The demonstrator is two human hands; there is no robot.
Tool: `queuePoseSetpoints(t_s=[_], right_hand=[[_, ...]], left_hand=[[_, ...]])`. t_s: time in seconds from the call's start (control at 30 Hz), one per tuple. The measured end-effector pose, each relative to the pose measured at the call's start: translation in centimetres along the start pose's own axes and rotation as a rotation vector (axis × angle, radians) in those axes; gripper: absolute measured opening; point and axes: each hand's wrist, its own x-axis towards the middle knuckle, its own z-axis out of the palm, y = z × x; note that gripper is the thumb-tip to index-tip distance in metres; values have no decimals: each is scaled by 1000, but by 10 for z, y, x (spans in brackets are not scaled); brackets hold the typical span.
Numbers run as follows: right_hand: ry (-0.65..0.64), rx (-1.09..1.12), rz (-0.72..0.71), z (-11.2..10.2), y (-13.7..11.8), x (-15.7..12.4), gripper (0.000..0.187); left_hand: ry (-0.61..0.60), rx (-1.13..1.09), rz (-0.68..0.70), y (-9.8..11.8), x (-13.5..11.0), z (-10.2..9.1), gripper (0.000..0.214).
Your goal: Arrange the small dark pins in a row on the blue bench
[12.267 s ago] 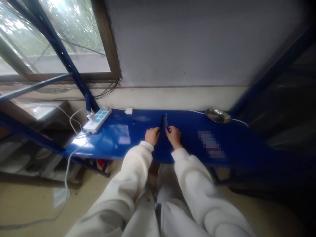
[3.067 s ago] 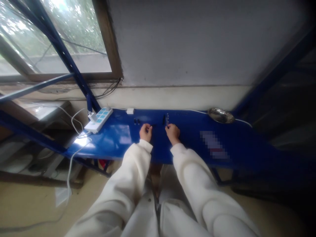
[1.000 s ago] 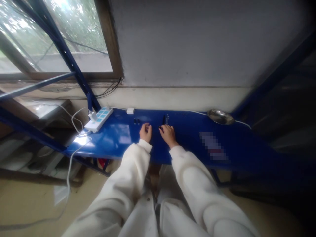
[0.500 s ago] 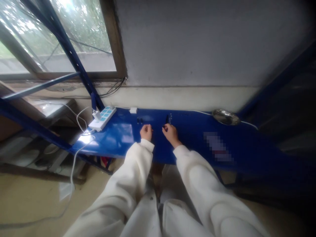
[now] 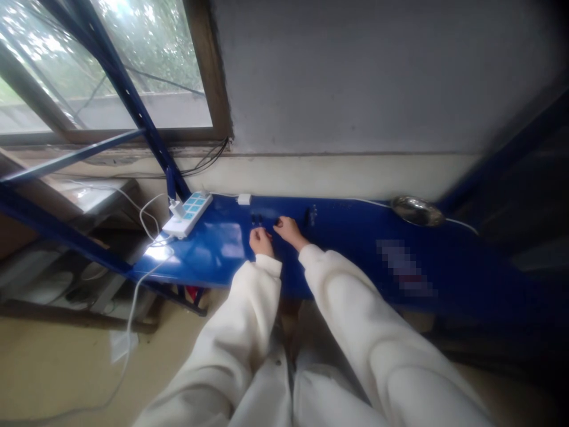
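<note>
My left hand (image 5: 261, 241) rests on the blue table (image 5: 347, 237) with its fingers curled and nothing visible in it. My right hand (image 5: 287, 230) reaches leftward just beyond it, pinching a small dark piece (image 5: 276, 222) at the fingertips. Two small dark pieces (image 5: 255, 219) stand on the table right behind my left hand. A dark upright strip with a row of small parts (image 5: 310, 215) stands to the right of my right hand. Both arms wear white sleeves.
A white power strip with blue sockets (image 5: 186, 213) and its cables lie at the table's left end, and a white adapter (image 5: 244, 199) sits near the wall. A metal dish (image 5: 416, 210) stands at the back right. Blue frame bars cross the window on the left.
My right hand has moved left from the upright strip toward the two dark pieces, carrying a small dark piece. My left hand has stayed about where it was. The view has shifted slightly.
</note>
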Motion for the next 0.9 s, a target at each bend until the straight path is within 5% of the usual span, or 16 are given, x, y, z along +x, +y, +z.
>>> queuePoseSetpoints(t_s=[0.2,0.9], right_hand=[[-96,-92,7,12,-3,13,12],[-85,-42,44,22,-7,16,18]], left_hand=[[48,-62,-25,1,-2,1,13],[4,-56,-28,0,-3,1,14]])
